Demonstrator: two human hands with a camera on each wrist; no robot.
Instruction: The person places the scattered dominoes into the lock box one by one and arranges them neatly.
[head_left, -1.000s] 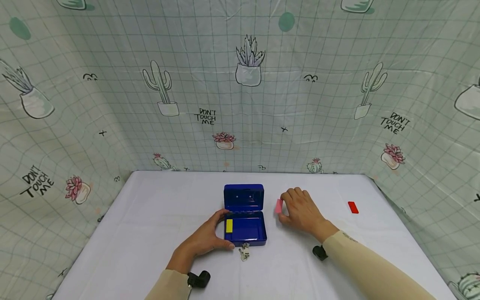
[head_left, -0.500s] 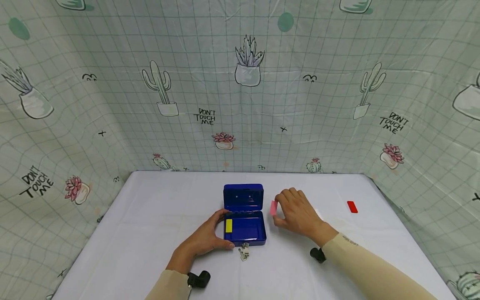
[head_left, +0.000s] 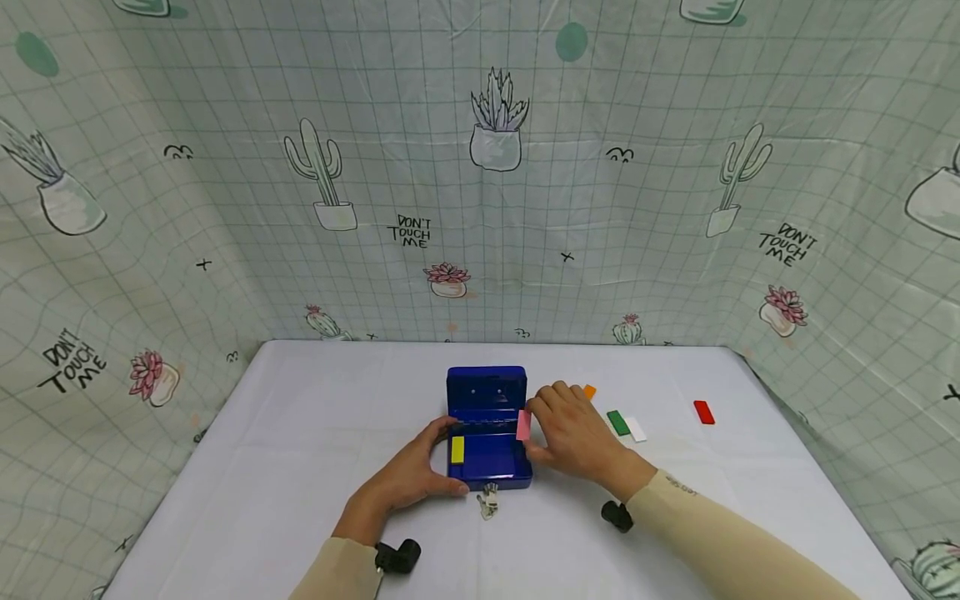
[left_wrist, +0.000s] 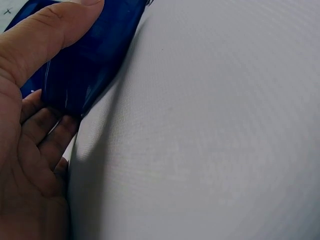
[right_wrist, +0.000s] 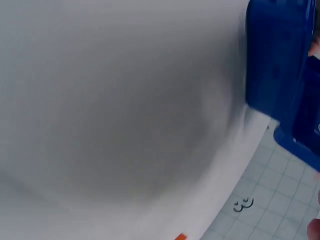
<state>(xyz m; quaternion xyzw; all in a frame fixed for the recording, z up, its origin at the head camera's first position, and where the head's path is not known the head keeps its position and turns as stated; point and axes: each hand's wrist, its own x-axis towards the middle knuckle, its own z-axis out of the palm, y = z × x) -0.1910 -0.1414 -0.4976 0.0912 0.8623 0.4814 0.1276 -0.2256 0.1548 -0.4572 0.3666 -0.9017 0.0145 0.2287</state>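
Note:
A blue metal cash box stands with its lid raised, and keys hang at its front. Inside, along the left wall, lies a yellow block. My left hand grips the box's left side, thumb at the front corner and fingers toward the back; the left wrist view shows the thumb over the blue wall. Between the thumb and fingers of my right hand is a pink block, pinched upright over the box's right edge. The right wrist view barely catches the fingertips.
On the white-covered table, right of the box, lie a green block, a white block and a red block. An orange block is partly hidden behind my right hand. A printed curtain surrounds the table.
My right hand has moved left with the pink block, from beside the box to its right edge. This uncovers the green, white and orange blocks. My left hand stays put.

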